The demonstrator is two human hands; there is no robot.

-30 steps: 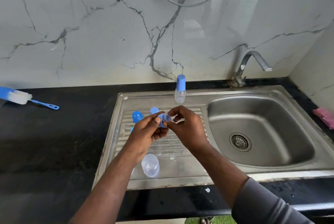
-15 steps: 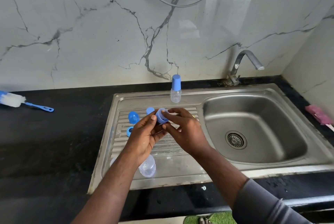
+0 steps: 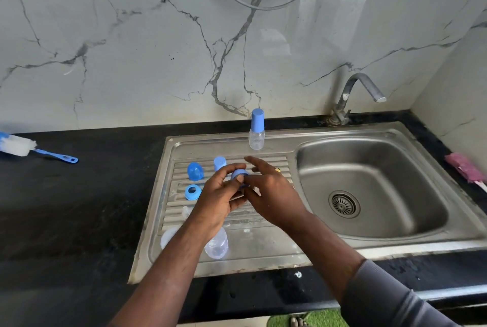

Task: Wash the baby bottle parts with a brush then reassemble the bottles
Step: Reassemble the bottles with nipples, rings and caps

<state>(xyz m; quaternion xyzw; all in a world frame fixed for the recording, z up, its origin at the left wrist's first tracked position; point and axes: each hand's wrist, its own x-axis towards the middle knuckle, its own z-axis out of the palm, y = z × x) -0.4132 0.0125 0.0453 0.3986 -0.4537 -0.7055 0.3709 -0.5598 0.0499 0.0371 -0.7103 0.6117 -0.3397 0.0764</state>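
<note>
Over the ribbed drainboard (image 3: pixel 263 253) my left hand (image 3: pixel 221 195) and my right hand (image 3: pixel 271 192) both pinch a small blue bottle ring (image 3: pixel 239 174). A blue cap (image 3: pixel 195 170), a second blue cap (image 3: pixel 219 162) and a blue ring (image 3: pixel 192 191) lie on the drainboard to the left. One clear bottle body (image 3: pixel 217 245) lies on its side below my left forearm; another clear part (image 3: pixel 168 237) shows left of it. An assembled bottle (image 3: pixel 256 129) with a blue cap stands upright at the back. The bottle brush (image 3: pixel 29 148) lies far left on the black counter.
The steel sink basin (image 3: pixel 369 189) with its drain is on the right, under the tap (image 3: pixel 355 92). A pink cloth (image 3: pixel 465 167) lies on the counter's right edge. A marble wall stands behind, and a green mat (image 3: pixel 311 320) is on the floor.
My hands have dropped slightly toward the drainboard with the blue ring between them, and my right fingers have spread out more. The parts on the drainboard stay where they were.
</note>
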